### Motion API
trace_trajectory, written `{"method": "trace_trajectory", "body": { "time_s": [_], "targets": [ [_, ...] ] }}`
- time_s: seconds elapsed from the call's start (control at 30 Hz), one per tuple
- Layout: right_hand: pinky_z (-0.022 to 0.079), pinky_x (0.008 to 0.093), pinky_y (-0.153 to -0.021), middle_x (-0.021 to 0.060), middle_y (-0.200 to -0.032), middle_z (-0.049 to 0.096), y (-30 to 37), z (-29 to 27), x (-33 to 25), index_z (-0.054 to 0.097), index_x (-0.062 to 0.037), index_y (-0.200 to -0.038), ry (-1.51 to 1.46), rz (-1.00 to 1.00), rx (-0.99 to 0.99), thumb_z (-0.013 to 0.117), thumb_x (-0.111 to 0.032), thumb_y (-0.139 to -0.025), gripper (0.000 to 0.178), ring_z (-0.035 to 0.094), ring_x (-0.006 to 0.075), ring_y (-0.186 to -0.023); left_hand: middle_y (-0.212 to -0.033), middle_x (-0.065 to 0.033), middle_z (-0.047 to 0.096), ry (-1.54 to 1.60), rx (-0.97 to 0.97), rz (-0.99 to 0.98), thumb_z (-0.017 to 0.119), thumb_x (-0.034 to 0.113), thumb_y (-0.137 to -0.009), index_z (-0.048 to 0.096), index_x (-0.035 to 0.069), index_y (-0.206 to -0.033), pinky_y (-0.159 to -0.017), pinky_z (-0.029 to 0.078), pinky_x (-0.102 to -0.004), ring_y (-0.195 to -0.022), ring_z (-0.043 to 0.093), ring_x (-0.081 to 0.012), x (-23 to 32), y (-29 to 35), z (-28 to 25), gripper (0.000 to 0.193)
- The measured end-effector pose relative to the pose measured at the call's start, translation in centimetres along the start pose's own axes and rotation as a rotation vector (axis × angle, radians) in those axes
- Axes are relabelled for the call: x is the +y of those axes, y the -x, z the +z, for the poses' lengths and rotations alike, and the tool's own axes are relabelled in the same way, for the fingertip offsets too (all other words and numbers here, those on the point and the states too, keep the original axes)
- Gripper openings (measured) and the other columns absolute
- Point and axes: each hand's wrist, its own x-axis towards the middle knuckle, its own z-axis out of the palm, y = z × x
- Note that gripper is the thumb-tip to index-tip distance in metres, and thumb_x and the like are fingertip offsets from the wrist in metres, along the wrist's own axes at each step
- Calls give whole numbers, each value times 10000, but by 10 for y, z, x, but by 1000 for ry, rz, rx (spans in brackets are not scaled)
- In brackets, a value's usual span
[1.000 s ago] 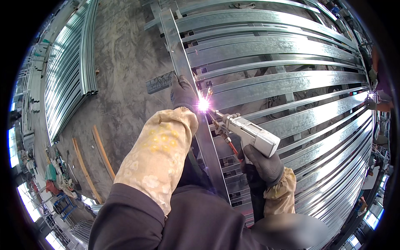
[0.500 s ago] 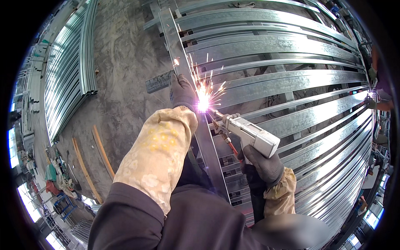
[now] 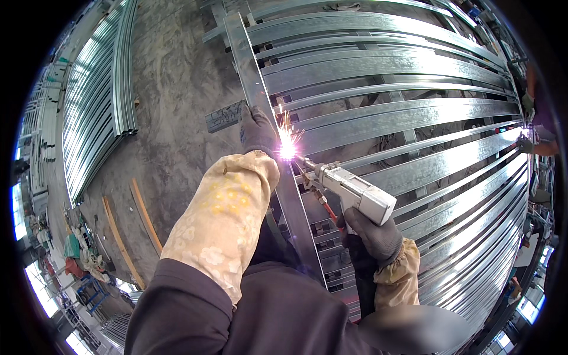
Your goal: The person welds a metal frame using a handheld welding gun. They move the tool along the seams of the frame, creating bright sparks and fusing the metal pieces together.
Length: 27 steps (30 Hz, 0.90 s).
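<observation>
My right hand [image 3: 374, 234], in a dark glove, is wrapped round the grip of a white and grey handheld welding gun [image 3: 357, 190]. The gun's tip points left at the edge of a long steel rail [image 3: 302, 234]. A bright pinkish-white glow [image 3: 287, 152] burns there, throwing orange sparks upward and hiding the joint. Just left of the glow, my gloved left hand [image 3: 258, 131] is closed over the rail's left side, its fingers partly hidden. Beside that hand, a short dark metal piece [image 3: 225, 117] sticks out to the left.
Several parallel galvanized steel bars [image 3: 408, 115] run rightward from the rail. At the far right a co-worker's gloved hand [image 3: 525, 144] is near a second bright weld glow. A stack of metal profiles [image 3: 97, 100] lies at left, with two wooden strips [image 3: 146, 216] on the floor.
The spark spray has shrunk, and the small flare farther up the rail is gone. The gun and both my hands have shifted very slightly left.
</observation>
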Motion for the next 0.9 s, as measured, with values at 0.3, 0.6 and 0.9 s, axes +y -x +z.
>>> {"method": "trace_trajectory", "body": {
  "time_s": [0.3,0.6,0.9],
  "targets": [
    [529,275,-573,78,-854,676,4,1,-4,506,19,-1369,-79,72,15,574,-159,-993,421,633,132,-642,-1108,-299,681,82,9,-42,405,361,-1066,571,-34,-1243,-863,511,-495,-1050,639,-484,6,4,1,464],
    [539,282,-528,142,-938,708,5,-5,-10,516,30,-1365,-245,-9,116,598,-164,-968,449,655,167,-615,-1115,-308,671,27,38,64,415,335,-1059,579,-41,-1236,-878,510,-499,-1059,627,-497,0,2,0,446],
    [533,278,-603,78,-936,695,-25,-12,-15,549,10,-1338,-194,-24,20,589,-154,-995,383,644,124,-726,-1156,-286,669,-2,25,33,419,328,-1065,573,-42,-1273,-941,490,-447,-1083,631,-457,0,2,-1,452]
  ]
}}
